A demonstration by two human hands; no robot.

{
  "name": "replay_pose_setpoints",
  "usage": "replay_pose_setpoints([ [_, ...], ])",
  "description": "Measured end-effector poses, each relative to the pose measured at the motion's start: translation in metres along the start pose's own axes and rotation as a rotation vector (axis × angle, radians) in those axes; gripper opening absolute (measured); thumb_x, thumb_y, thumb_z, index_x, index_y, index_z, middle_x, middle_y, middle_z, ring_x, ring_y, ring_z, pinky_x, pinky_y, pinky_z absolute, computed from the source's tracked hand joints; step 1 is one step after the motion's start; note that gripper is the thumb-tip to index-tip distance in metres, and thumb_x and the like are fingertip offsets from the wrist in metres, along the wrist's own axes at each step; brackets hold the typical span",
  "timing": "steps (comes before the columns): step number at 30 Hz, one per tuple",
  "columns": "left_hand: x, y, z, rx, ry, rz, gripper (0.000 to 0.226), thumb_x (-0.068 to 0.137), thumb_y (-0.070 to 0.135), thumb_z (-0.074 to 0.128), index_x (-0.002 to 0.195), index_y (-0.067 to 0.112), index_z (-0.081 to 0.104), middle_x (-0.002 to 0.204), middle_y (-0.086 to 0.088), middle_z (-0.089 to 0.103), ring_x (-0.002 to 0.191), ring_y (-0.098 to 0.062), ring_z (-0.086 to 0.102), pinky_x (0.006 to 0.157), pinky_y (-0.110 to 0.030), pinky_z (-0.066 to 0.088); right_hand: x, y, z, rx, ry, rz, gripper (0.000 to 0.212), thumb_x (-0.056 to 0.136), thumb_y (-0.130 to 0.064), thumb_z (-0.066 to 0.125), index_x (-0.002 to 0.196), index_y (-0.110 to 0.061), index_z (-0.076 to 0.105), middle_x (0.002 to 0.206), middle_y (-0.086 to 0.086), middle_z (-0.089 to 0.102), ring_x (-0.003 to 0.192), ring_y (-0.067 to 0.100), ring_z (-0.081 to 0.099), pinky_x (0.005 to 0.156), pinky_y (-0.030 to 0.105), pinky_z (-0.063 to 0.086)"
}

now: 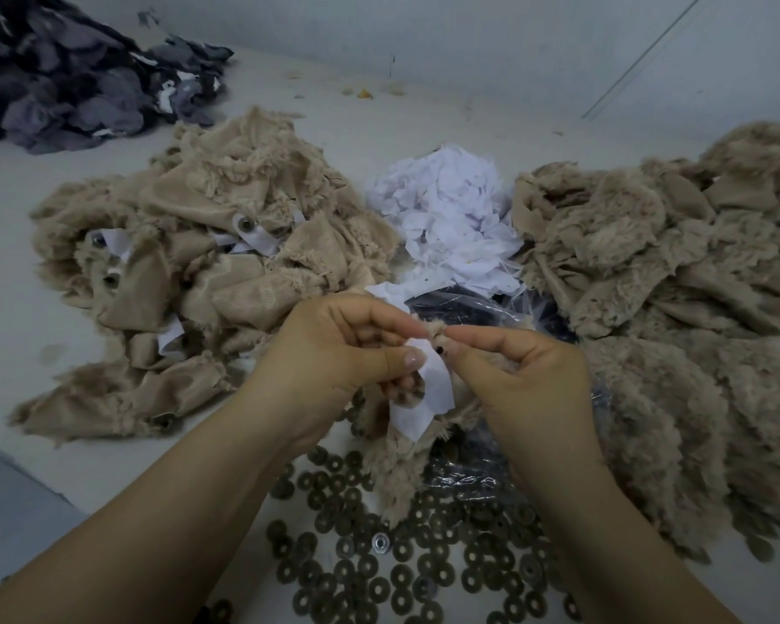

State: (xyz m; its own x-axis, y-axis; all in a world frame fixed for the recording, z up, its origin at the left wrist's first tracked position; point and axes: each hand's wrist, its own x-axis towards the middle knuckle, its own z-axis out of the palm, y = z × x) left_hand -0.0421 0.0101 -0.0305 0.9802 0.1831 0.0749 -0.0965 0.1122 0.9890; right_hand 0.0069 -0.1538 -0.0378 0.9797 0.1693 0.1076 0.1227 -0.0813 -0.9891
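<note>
Hands meet low over the middle of the table (19,286); the left hand (347,349) has its thumb and curled fingers pinched on a white patch (433,394) that lies against a beige plush piece (401,470); the right hand (518,380) nips the top edge of that same plush piece between thumb and forefinger, fingertip to fingertip with the left; a small dark stud (439,350) shows just beside the right thumb. The plush piece hangs down from both grips, above a scatter of bronze rings (370,569) and in front of a clear plastic bag (469,308). One silver snap (380,542) lies among the rings; heaps of beige fabric (208,263) flank a mound of white scraps (451,218); a dark grey pile (73,83) sits far left.
</note>
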Motion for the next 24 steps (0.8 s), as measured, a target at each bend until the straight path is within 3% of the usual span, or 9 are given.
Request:
replay_pose_setpoints([
  [4, -0.004, 0.008, 0.006, 0.061, -0.074, 0.040, 0.011, 0.067, 0.009, 0.078, 0.077, 0.007, 0.077, 0.074, -0.021, 0.072, 0.059, -0.027, 0.064, 0.056, -0.029, 0.057, -0.001, -0.001, 0.000, -0.039, -0.008, -0.043, 0.015, 0.080, -0.010, 0.080, 0.084, -0.024, 0.080, 0.075, -0.010, 0.077, 0.073, 0.006, 0.074, 0.067, 0.024, 0.061],
  [11, -0.003, 0.000, 0.018, 0.152, 0.137, 0.042, 0.008, 0.079, -0.007, 0.073, 0.078, 0.001, 0.074, 0.069, -0.022, 0.070, 0.053, -0.025, 0.063, 0.052, -0.030, 0.056, -0.002, 0.000, 0.001, -0.005, -0.030, -0.040, 0.011, 0.080, -0.013, 0.082, 0.089, -0.019, 0.081, 0.079, -0.010, 0.078, 0.077, 0.005, 0.074, 0.069, 0.019, 0.058],
  [15, -0.004, -0.002, 0.019, 0.161, 0.169, 0.042, 0.008, 0.079, -0.006, 0.074, 0.077, 0.002, 0.074, 0.068, -0.020, 0.071, 0.054, -0.025, 0.063, 0.053, -0.031, 0.056, -0.002, 0.000, 0.000, 0.014, -0.050, -0.018, 0.011, 0.079, -0.013, 0.082, 0.089, -0.018, 0.081, 0.080, -0.009, 0.078, 0.077, 0.006, 0.075, 0.068, 0.018, 0.058],
  [19, -0.002, -0.003, 0.018, 0.174, 0.184, 0.039, 0.007, 0.079, -0.004, 0.075, 0.078, 0.003, 0.074, 0.070, -0.018, 0.071, 0.057, -0.026, 0.064, 0.056, -0.032, 0.056, -0.002, 0.000, 0.000, 0.080, -0.070, 0.012, 0.008, 0.081, -0.016, 0.079, 0.089, -0.017, 0.081, 0.077, -0.001, 0.078, 0.074, 0.018, 0.075, 0.066, 0.027, 0.062],
  [22, -0.003, -0.003, 0.016, 0.179, 0.169, 0.045, 0.007, 0.080, -0.002, 0.075, 0.079, 0.005, 0.074, 0.069, -0.018, 0.071, 0.056, -0.025, 0.064, 0.056, -0.033, 0.056, -0.003, 0.001, 0.001, 0.094, -0.105, -0.015, 0.017, 0.074, -0.020, 0.084, 0.090, -0.017, 0.080, 0.082, -0.004, 0.078, 0.079, 0.013, 0.076, 0.067, 0.021, 0.060],
  [24, -0.002, -0.004, 0.015, 0.143, 0.165, 0.034, 0.006, 0.078, -0.002, 0.076, 0.077, 0.004, 0.074, 0.070, -0.022, 0.069, 0.054, -0.025, 0.062, 0.054, -0.031, 0.056, -0.001, 0.003, 0.000, 0.113, -0.126, 0.008, 0.021, 0.069, -0.021, 0.085, 0.089, -0.017, 0.080, 0.087, -0.003, 0.079, 0.084, 0.014, 0.076, 0.074, 0.025, 0.061],
])
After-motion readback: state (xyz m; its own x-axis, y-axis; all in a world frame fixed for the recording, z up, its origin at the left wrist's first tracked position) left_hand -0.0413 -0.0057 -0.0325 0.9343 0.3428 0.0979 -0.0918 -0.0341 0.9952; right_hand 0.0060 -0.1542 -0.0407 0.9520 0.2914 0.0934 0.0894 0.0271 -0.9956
